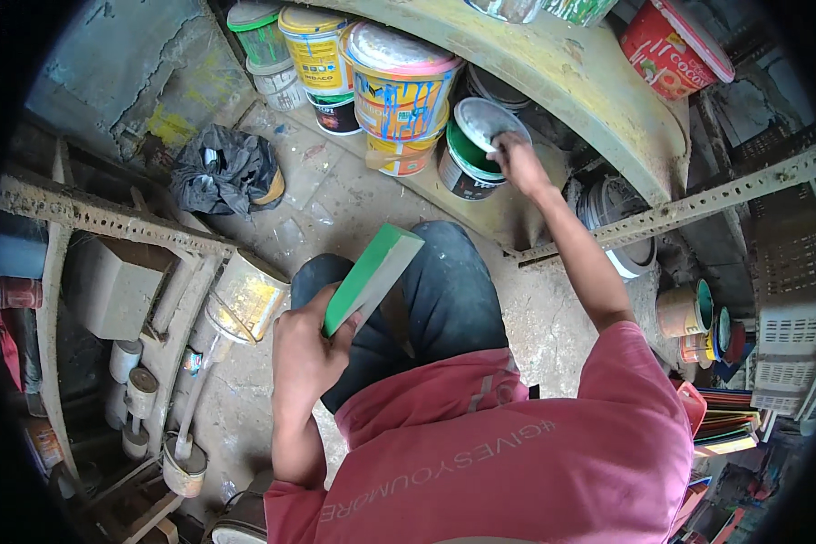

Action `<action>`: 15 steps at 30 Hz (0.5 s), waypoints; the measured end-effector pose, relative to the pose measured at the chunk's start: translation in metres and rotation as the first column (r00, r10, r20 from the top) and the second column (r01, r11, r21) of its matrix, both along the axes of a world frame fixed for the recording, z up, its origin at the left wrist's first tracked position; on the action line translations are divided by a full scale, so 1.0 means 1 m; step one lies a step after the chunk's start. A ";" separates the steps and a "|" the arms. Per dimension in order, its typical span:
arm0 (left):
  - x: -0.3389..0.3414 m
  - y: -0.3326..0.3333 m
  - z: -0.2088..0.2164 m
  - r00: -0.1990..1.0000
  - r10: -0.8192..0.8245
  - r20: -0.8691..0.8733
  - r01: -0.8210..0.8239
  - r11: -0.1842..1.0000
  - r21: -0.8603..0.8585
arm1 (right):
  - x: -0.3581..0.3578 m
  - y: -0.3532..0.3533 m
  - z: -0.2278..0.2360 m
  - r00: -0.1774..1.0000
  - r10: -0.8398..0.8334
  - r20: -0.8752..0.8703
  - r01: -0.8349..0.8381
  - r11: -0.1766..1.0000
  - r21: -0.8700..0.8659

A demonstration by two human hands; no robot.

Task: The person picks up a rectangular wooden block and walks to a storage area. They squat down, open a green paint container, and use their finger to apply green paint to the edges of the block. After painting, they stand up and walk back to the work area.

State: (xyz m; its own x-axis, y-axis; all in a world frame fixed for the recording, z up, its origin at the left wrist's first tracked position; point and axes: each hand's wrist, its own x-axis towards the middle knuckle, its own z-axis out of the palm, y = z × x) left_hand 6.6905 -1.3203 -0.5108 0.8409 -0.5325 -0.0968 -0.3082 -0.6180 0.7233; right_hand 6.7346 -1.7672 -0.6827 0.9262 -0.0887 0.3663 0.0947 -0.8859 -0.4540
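Observation:
My left hand [306,349] grips a flat green board with a pale edge [372,276], held tilted above my knees. My right hand [517,161] reaches forward with its fingers closed on the round lid [486,122] of a green paint can [467,161] that stands on the low shelf. Beside that can a large bucket with a pink lid and blue paint drips [399,86] sits on top of a smaller yellow tub.
More paint buckets [313,45] line the shelf under a curved yellow-stained board [598,91]. A black bag [225,170] lies on the floor at left. A yellow-smeared can [245,296] and small tins sit by a perforated metal rack [100,218]. Crates stand at right.

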 end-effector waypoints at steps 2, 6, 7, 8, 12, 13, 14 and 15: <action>0.000 0.001 0.000 0.999 -0.011 0.036 0.011 1.000 -0.010 | 0.000 0.001 0.015 0.996 -0.035 0.083 0.040 0.998 -0.054; -0.006 0.004 0.000 0.997 0.015 0.070 -0.014 1.000 -0.015 | -0.037 0.030 0.037 0.977 -0.094 0.190 0.080 0.994 0.079; -0.006 0.005 0.000 0.998 0.013 0.068 -0.012 1.000 -0.011 | -0.055 0.044 0.040 0.969 -0.156 0.193 0.131 0.982 0.137; -0.006 0.005 0.000 0.998 0.010 0.066 -0.010 1.000 -0.006 | -0.073 0.054 0.035 0.954 -0.205 0.217 0.170 0.971 0.168; -0.006 0.016 -0.003 0.996 0.041 0.075 -0.037 0.998 -0.050 | -0.139 0.123 -0.006 0.848 -0.499 0.179 0.211 0.628 0.749; -0.005 0.017 -0.002 0.998 0.048 0.051 -0.047 0.998 -0.032 | -0.154 0.141 -0.009 0.830 -0.538 0.145 0.215 0.549 0.807; -0.005 0.019 -0.001 0.998 0.054 0.027 -0.053 0.998 -0.014 | -0.166 0.152 -0.018 0.801 -0.589 0.113 0.236 0.482 0.844; -0.004 0.021 -0.004 0.998 0.054 0.037 -0.054 0.999 0.002 | -0.179 0.160 -0.031 0.782 -0.622 0.045 0.247 0.375 0.894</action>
State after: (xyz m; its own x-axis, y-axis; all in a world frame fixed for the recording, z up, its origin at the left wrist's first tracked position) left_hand 6.6869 -1.2989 -0.5152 0.8712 -0.4863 -0.0670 -0.3009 -0.6368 0.7099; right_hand 6.5551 -1.6075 -0.7141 0.4928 -0.8610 0.1260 0.1155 -0.0787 -0.9902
